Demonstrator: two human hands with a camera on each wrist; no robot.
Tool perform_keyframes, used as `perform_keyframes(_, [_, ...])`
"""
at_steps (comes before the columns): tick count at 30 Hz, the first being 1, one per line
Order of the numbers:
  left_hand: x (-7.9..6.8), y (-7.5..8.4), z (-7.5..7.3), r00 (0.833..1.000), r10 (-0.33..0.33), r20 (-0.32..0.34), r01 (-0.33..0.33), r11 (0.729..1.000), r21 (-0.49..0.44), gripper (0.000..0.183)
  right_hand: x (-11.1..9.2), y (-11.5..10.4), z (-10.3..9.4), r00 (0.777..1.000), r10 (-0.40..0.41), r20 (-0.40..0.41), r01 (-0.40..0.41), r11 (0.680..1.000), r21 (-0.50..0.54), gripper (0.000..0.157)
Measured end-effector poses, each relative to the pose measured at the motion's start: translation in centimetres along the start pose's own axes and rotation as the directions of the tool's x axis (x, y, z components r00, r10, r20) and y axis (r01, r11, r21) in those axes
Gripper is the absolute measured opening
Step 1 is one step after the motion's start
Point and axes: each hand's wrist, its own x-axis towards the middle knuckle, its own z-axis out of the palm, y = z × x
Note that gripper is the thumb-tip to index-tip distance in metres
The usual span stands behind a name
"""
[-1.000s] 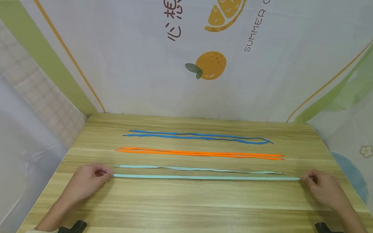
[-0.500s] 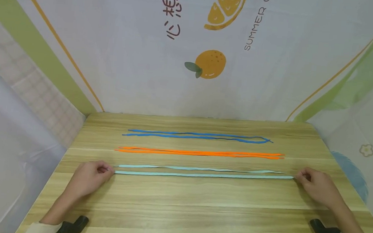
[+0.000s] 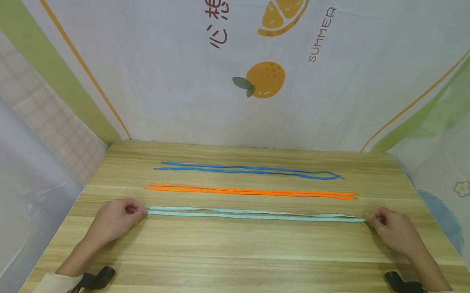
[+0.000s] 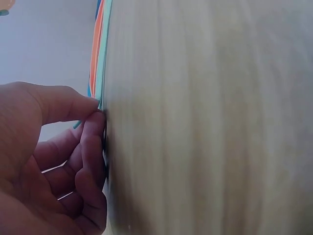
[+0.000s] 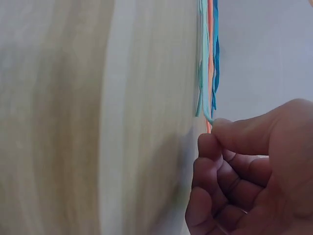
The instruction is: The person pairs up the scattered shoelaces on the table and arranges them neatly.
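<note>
A mint-green shoelace (image 3: pixel 254 217) is stretched straight from side to side, one end in each hand. Its left end is pinched between thumb and forefinger of my left hand (image 3: pixel 115 222), with a short green tip poking out past them in the left wrist view. My right hand (image 3: pixel 396 232) pinches the other end between thumb and forefinger, and the lace bends slightly there in the right wrist view. Just behind, close alongside, lies a second mint shoelace (image 3: pixel 246 211), a little wavy. Both hands are low over the wooden table (image 3: pixel 225 265).
Two orange shoelaces (image 3: pixel 252 192) lie side by side further back. Behind them is a pair of blue shoelaces (image 3: pixel 225 169), whose right ends cross. A white printed curtain (image 3: pixel 165 90) hangs at the table's far edge. Each wrist carries a black camera mount (image 3: pixel 404 285).
Both hands have moved away from me and the right hand also leftward, bringing the held mint shoelace up close beside the second one. The orange and blue shoelaces have not moved.
</note>
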Motion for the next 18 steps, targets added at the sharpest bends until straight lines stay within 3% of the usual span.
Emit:
perform_keyframes(9, [0.30, 0.23, 0.17, 1.000, 0.010, -0.024, -0.010, 1.000, -0.008, 0.014, 0.41, -0.27, 0.20, 1.000, 0.011, 0.017, -0.012, 1.000, 0.026, 0.017])
perform_keyframes(18, [0.41, 0.45, 0.14, 1.000, 0.001, -0.005, -0.001, 1.000, -0.002, 0.015, 0.45, -0.44, 0.67, 0.999, 0.004, 0.032, -0.006, 0.999, 0.042, 0.015])
